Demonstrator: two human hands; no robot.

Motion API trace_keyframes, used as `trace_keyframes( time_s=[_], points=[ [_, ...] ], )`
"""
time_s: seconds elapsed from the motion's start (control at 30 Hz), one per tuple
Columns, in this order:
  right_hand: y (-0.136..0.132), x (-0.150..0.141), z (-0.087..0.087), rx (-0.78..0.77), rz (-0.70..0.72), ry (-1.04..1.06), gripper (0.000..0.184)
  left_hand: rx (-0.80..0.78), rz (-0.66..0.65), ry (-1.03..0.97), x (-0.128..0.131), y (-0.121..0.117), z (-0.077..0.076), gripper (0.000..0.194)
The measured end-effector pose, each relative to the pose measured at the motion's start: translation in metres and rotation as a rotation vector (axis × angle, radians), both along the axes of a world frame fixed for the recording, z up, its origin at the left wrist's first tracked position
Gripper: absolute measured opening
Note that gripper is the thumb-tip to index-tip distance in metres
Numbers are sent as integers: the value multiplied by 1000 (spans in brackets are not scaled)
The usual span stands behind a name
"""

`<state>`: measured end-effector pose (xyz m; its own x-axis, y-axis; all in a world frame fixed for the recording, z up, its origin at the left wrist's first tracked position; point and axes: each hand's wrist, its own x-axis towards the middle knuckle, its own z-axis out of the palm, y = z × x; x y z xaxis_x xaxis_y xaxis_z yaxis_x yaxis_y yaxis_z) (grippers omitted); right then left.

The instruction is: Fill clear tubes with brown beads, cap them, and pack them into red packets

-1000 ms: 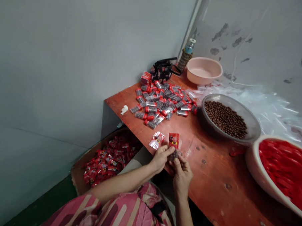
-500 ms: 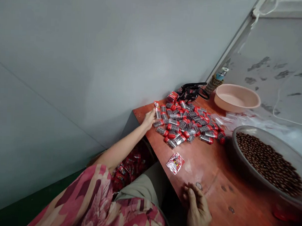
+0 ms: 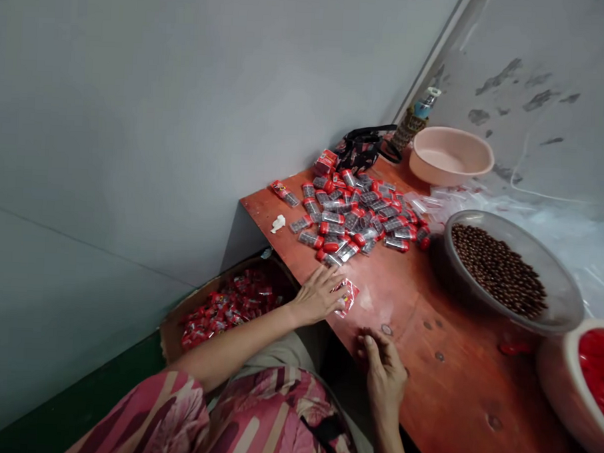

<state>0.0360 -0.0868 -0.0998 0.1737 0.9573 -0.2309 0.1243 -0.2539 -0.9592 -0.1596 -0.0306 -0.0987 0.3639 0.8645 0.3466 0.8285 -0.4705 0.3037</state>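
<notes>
Red-printed clear plastic sachet (image 3: 347,297) lies on the orange wooden tabletop (image 3: 455,387), touched by the left hand (image 3: 318,295), spread flat; the right hand (image 3: 383,375) curls its fingers together near the tabletop's edge.

You're working in what looks like a makeshift packing corner at home: a stained, patchy grey plaster wall (image 3: 530,116), a worn orange-red wooden table (image 3: 455,393), a pale pink plastic basin (image 3: 450,156), and a cardboard box (image 3: 171,334) of red packets (image 3: 228,310).
</notes>
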Motion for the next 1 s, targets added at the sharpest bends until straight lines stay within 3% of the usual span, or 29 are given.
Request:
trace_keyframes(
  time_s=[0.3, 0.43, 0.63, 0.77, 1.0],
  points=[
    [9, -6, 3, 7, 75, 25, 31, -32, 102, -230, 11, -4, -3, 24],
    [28, -13, 3, 130, 133, -99, 30, -34, 133, -307, 16, -7, 0, 21],
    [56, -10, -10, 379, 152, -406, 31, 13, 145, -294, 20, -8, -3, 22],
    [56, -4, -16, 412, 166, -458, 31, 9, 193, -277, 21, -7, -5, 34],
    [45, 2, -14, 436, 238, -533, 34, 22, 192, -351, 21, -7, -4, 18]
  ],
)
